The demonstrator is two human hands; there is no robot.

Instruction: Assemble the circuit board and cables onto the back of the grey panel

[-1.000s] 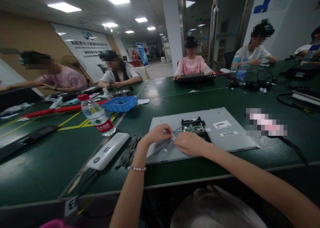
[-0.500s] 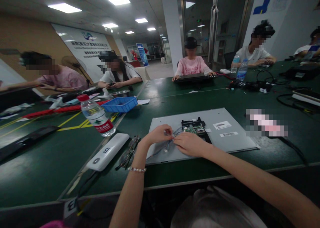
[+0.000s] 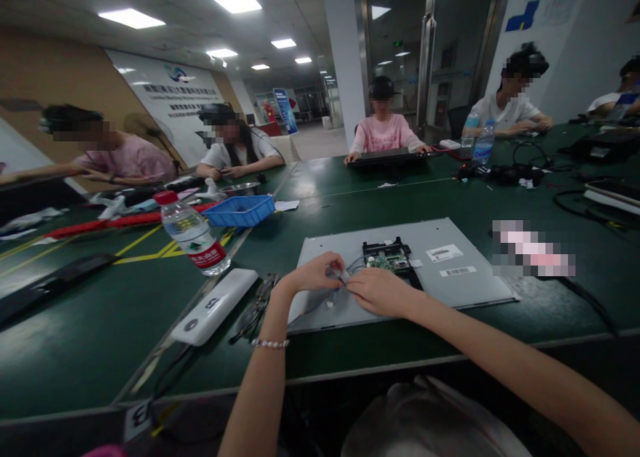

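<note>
One flat, smooth, grey metal panel (image 3: 450, 288) lies at lower centre; over it the right hand (image 3: 381, 290) curls, grip too hidden to tell; the left hand (image 3: 317, 271), near a green circuit board (image 3: 387, 262), pinches thin, pliant cables (image 3: 355, 265).

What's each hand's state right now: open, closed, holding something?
Left hand: closed, fingertips pinching at thin, flexible grey cables.
Right hand: fingers curled, fingertips at the same cables; its grip is hidden, so cannot tell.
</note>
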